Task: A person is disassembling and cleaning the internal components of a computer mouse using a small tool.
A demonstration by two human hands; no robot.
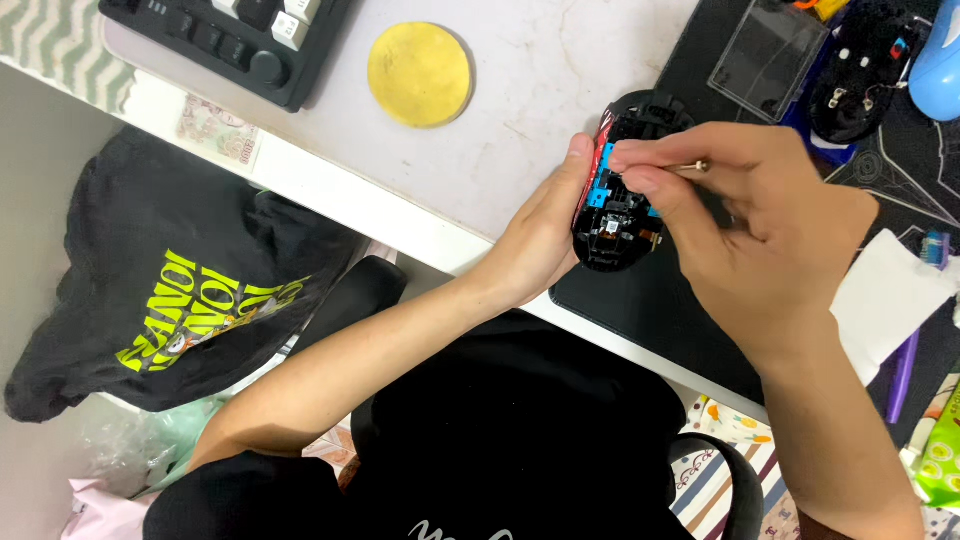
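Note:
My left hand (540, 235) grips an opened black computer mouse base (618, 215) from its left side, holding it tilted above the desk edge. Its circuit board with blue parts and a red edge faces up. My right hand (755, 235) comes in from the right, its fingers pinched on a thin metal tool (694, 167) whose tip lies hidden behind my fingers over the board.
A yellow round pad (420, 74) and a black keyboard (235, 40) lie on the white desk (520, 120). On the black mat (680, 300) sit a clear plastic cover (768, 55), a black mouse shell (862, 75), a blue mouse (940, 60) and white tissue (885, 300).

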